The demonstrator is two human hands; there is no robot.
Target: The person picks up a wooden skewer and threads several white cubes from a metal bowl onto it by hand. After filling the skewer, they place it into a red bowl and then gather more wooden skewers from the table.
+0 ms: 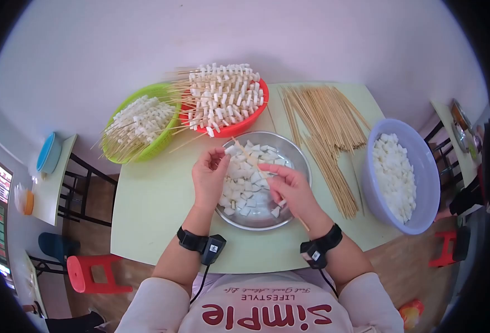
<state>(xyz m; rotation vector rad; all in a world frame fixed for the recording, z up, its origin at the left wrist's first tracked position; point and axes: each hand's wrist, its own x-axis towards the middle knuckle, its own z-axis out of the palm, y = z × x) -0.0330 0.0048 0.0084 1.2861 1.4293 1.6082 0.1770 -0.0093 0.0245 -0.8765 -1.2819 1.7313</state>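
Observation:
My right hand (286, 186) grips a wooden skewer (303, 223) that slants up to the left over a round metal bowl (306, 180). Pale pieces sit along the skewer's upper part. My left hand (210, 171) is beside the skewer's upper end, its thumb and fingertips pressed together around something I cannot make out. In the metal bowl, below both hands, lie many white cut pieces (239, 191). Loaded skewers (223, 94) fill a red basket (263, 105) behind the bowl, and more (142, 119) lie in a green basket (109, 147) to its left.
Bare skewers (325, 122) lie in a heap right of the bowl on the pale green table (156, 222). A lavender basin (425, 183) of white pieces stands at the right edge. Red stools (84, 273) and side tables (53, 188) stand beyond.

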